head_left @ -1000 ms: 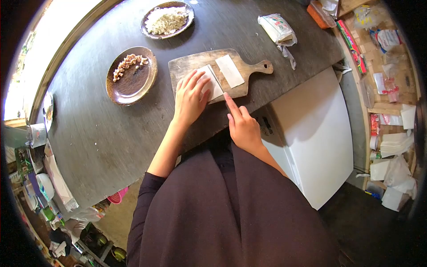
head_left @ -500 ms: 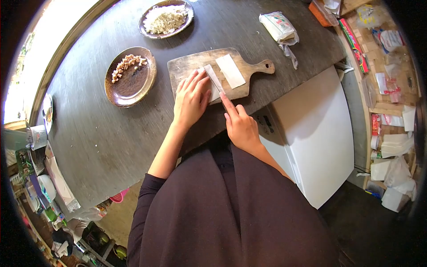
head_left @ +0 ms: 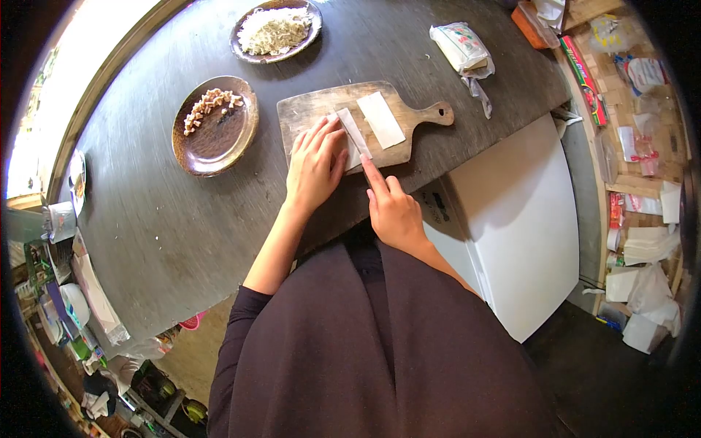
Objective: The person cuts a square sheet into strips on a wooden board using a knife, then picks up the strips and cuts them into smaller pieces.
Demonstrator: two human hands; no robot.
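Note:
On a wooden cutting board (head_left: 314,109) lie pale, flat slabs of food whose kind I cannot make out. One slab (head_left: 381,120) rests apart, toward the handle. My left hand (head_left: 314,164) lies flat over the other slab (head_left: 352,157), fingers stretched out and mostly covering it. My right hand (head_left: 394,212) is closed around what looks like a knife, its handle hidden in the palm. The index finger stretches forward along the top of the narrow blade (head_left: 353,133), which lies along the edge of the covered slab.
A brown plate (head_left: 212,157) with small diced pieces (head_left: 208,108) stands left of the board. Farther back is a plate (head_left: 237,50) of pale shreds (head_left: 274,31). A plastic-wrapped package (head_left: 464,50) lies at the back right. A white appliance (head_left: 518,219) stands beside the dark table (head_left: 153,219).
Both hands keep nearly the same places, and the right hand has dipped very slightly toward me. The whole view has shifted a little.

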